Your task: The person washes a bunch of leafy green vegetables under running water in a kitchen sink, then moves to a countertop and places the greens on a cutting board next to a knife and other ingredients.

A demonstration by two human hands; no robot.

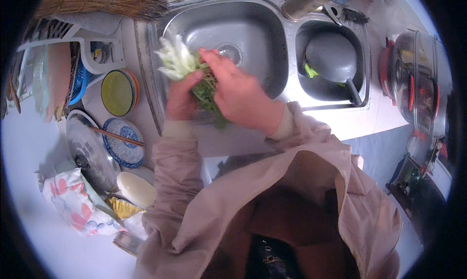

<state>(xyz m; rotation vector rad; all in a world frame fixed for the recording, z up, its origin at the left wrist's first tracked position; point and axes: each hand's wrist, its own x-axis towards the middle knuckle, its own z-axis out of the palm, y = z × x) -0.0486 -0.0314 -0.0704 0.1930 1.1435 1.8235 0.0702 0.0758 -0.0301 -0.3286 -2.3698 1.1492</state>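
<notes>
A bunch of leafy green vegetable with pale white stalk ends (177, 58) is held over the left edge of the large stainless steel sink basin (255, 27). My left hand (183, 98) grips it from the left, thumb across the stalks. My right hand (239, 91) lies over its leafy part from the right, fingers bent near the stalks. Whether those fingers grip it is hard to tell through the blur. Green leaves hang below, between the hands. Part of the bunch is hidden by the right hand.
The small basin at right holds a dark pan (332, 58) and a scrap of green leaf (311, 71). Stacked bowls (117, 93), a blue-and-white plate (124, 142) with chopsticks and a glass lid (91, 151) stand left. A straw brush (98, 3) lies behind; a metal container (304, 3) leans there.
</notes>
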